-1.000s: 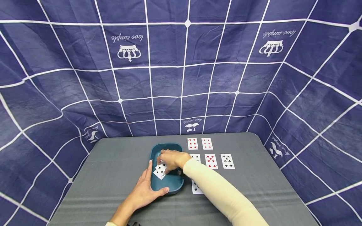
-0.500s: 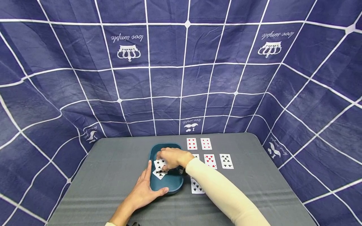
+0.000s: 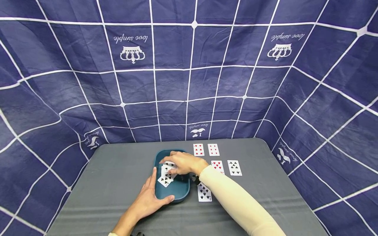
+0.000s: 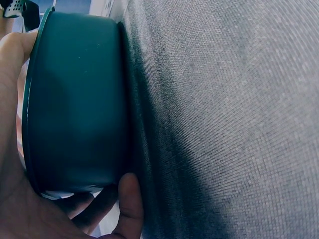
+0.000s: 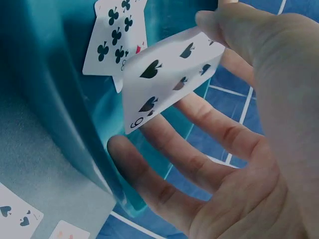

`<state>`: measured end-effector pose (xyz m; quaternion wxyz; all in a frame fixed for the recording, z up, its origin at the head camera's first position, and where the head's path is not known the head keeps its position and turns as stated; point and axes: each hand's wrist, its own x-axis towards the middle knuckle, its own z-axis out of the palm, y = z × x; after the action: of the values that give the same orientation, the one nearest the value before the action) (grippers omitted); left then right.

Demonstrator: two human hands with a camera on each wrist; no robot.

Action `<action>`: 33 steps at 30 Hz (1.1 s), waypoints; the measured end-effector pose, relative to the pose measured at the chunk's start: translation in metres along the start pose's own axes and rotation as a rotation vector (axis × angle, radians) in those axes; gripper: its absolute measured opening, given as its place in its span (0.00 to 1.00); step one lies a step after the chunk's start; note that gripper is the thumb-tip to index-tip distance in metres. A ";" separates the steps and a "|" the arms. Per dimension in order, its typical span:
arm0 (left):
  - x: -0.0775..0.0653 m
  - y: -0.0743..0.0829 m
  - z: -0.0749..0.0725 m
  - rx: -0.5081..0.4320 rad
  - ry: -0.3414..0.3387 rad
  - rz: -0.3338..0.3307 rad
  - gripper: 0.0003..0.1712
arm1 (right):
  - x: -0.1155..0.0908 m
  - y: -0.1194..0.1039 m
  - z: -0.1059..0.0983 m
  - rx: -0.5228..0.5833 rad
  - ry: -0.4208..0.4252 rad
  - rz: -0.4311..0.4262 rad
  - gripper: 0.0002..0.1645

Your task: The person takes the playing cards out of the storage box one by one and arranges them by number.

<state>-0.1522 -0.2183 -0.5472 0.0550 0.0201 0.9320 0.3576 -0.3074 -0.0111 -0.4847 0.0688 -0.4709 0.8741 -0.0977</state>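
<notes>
My right hand (image 3: 183, 162) is over the teal tray (image 3: 181, 196), pinching a six of spades (image 5: 172, 74) by its edge between thumb and fingers. In the right wrist view the card slants up over the tray, and the other fingers spread below it. An eight of clubs (image 5: 117, 37) lies in the tray on another card, whose red mark peeks out. My left hand (image 3: 146, 200) grips the tray's near left corner. Its fingers lie along the left side and its thumb (image 4: 17, 47) is at the rim in the left wrist view.
On the grey table (image 3: 124, 170), right of the tray, lie a six of hearts (image 3: 198, 149), a six of diamonds (image 3: 214, 149), a seven of hearts (image 3: 217, 166), a black club card (image 3: 234, 167) and a spade card (image 3: 204, 193). Blue cloth (image 3: 174, 82) hangs behind.
My right hand has shifted a little and now lifts the six of spades off the eight of clubs. My left hand stays on the tray. The view drifted slightly.
</notes>
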 end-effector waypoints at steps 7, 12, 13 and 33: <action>-0.002 0.000 0.003 0.013 -0.001 0.000 0.88 | -0.008 0.005 0.001 0.067 0.043 -0.016 0.29; -0.003 0.001 0.003 0.013 0.002 -0.010 0.88 | -0.010 0.002 -0.003 0.097 0.058 0.004 0.31; -0.003 0.002 0.002 0.011 0.001 -0.011 0.88 | -0.011 0.002 -0.004 0.101 0.057 0.011 0.32; 0.001 0.000 0.002 0.026 0.015 -0.002 0.88 | -0.024 0.005 -0.019 0.143 0.121 0.014 0.59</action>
<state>-0.1534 -0.2169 -0.5483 0.0481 0.0170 0.9369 0.3457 -0.3019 0.0138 -0.4666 0.0501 -0.4519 0.8707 -0.1877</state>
